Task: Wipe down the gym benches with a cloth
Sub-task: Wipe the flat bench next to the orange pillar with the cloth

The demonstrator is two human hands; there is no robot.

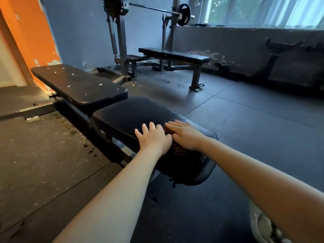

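A: Fingers first. L side?
B: L fingers point(149, 128) straight, spread a bit, lying flat. Not curled round anything. So the left hand point(155, 139) is palm-down, pressing on the cloth point(178, 149).
A: And R?
B: Same. R fingers point(174, 125) straight, close together, flat, tips pointing away & to the left. No grip. The right hand point(186, 136) is palm-down on the cloth too, just beside the other one, thumb sides almost touching.
A: Cloth itself?
B: Dark w/ a reddish-brown pattern, showing between & just below the hands. It lies on the near half of the seat pad point(129, 113). Its edges are hard to tell vs the black pad. Some of it seems to hang over the near edge.
A: The bench?
B: Black textured seat pad. The back pad point(78, 83) is just beyond it to the left, sits higher, w/ pale nicks in its surface.
A: Further out?
B: A second bench point(175, 54), flat & black, well apart across the floor point(245, 120). One end of it is at a rack point(121, 41) carrying a barbell point(150, 8) w/ a weight plate point(183, 14). Orange wall point(35, 32) at left, window point(263, 11) top right. A pale shoe point(261, 223) bottom right, partly behind the R forearm.
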